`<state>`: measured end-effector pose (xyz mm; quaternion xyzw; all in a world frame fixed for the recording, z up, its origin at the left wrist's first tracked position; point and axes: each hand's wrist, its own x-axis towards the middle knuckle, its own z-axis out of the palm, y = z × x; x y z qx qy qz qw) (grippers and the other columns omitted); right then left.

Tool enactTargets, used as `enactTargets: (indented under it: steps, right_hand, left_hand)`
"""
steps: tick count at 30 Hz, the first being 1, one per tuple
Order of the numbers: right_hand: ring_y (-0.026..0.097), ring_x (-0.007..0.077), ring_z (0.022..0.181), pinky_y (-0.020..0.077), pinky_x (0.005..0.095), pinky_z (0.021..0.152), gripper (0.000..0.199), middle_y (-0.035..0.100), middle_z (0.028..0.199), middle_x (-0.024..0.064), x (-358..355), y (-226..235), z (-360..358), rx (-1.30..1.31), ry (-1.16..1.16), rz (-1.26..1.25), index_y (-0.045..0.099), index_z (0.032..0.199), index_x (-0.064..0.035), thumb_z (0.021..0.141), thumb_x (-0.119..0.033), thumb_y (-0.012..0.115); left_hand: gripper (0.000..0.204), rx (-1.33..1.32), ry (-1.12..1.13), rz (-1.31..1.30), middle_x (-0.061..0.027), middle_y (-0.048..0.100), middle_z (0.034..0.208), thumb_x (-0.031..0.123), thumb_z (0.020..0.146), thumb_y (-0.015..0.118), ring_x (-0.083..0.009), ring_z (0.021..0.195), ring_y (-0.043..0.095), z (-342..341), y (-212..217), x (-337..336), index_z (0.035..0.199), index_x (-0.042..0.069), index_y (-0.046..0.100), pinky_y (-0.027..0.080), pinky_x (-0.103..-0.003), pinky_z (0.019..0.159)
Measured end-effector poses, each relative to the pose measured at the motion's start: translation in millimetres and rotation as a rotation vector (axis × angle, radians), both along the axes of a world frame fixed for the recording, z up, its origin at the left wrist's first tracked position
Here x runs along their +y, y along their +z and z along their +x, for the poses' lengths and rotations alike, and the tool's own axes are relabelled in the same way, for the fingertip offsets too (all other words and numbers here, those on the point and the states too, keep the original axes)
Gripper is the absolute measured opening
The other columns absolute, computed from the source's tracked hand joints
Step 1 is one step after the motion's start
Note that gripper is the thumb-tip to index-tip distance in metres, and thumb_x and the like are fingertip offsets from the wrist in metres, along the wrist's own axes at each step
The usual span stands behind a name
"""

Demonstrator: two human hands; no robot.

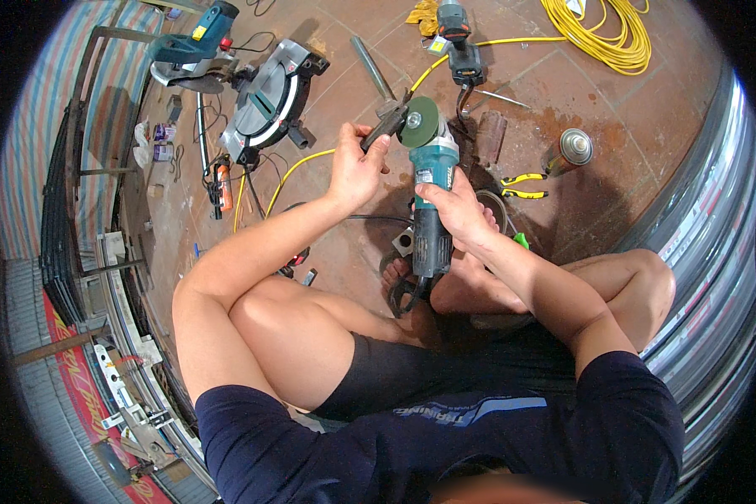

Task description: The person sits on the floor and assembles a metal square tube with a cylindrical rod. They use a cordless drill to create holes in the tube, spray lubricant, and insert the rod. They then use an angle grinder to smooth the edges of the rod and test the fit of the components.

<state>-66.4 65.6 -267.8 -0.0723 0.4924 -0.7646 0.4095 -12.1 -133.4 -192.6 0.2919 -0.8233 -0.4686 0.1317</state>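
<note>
The right hand (458,210) wraps the teal angle grinder (433,197), hiding the middle of its body. The left hand (357,164) covers the near end of the dark tool (386,124) set against the green disc (420,122); its type cannot be told. At 1 o'clock, the yellow cable coil (601,34) is cut by the picture's edge. The grinder's lower end disappears behind the person's feet.

Teal plastic grinder (433,197), matt green disc (420,123)
</note>
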Motion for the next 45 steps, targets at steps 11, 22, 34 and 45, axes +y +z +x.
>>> enactTargets:
  steps: [11, 22, 34, 45]
  right_hand:
    - [0.073, 0.0181, 0.082, 0.0624, 0.0357, 0.073, 0.038, 0.07, 0.104, 0.007, 1, -3, -3, -0.056, 0.017, -0.01, 0.057, 0.132, -0.0053, 0.101, -0.013, 0.078]
    - [0.073, 0.0169, 0.083, 0.063, 0.0354, 0.074, 0.036, 0.071, 0.103, 0.0056, 3, -1, 0, -0.091, 0.009, -0.017, 0.059, 0.131, -0.0059, 0.101, -0.014, 0.077]
    - [0.072, 0.0159, 0.084, 0.0629, 0.0353, 0.075, 0.037, 0.072, 0.105, 0.0053, -2, -13, -3, -0.017, -0.015, -0.004, 0.061, 0.132, -0.0058, 0.101, -0.016, 0.078]
    - [0.073, 0.0166, 0.084, 0.0634, 0.0364, 0.073, 0.039, 0.073, 0.107, 0.0065, 2, -4, -6, -0.04, -0.001, 0.012, 0.061, 0.134, -0.0058, 0.101, -0.018, 0.078]
  left_hand:
    - [0.046, -0.047, -0.024, 0.056, -0.0159, 0.068, 0.102, 0.02, 0.106, 0.082, -0.0159, 0.065, 0.069, 4, -2, -8, 0.126, -0.009, 0.052, 0.058, -0.034, 0.052]
    - [0.044, -0.233, -0.034, -0.027, -0.0136, 0.076, 0.085, 0.03, 0.109, 0.078, -0.0187, 0.064, 0.07, 3, 8, -5, 0.122, -0.008, 0.061, 0.057, -0.037, 0.057]
    - [0.043, -0.228, -0.036, -0.198, -0.0145, 0.077, 0.082, 0.037, 0.109, 0.075, -0.0237, 0.073, 0.074, 2, 10, -7, 0.11, -0.006, 0.073, 0.057, -0.042, 0.069]
    - [0.047, -0.242, -0.072, -0.252, -0.0153, 0.073, 0.073, 0.04, 0.113, 0.068, -0.0282, 0.068, 0.072, 0, 10, -8, 0.098, -0.004, 0.074, 0.055, -0.046, 0.066]
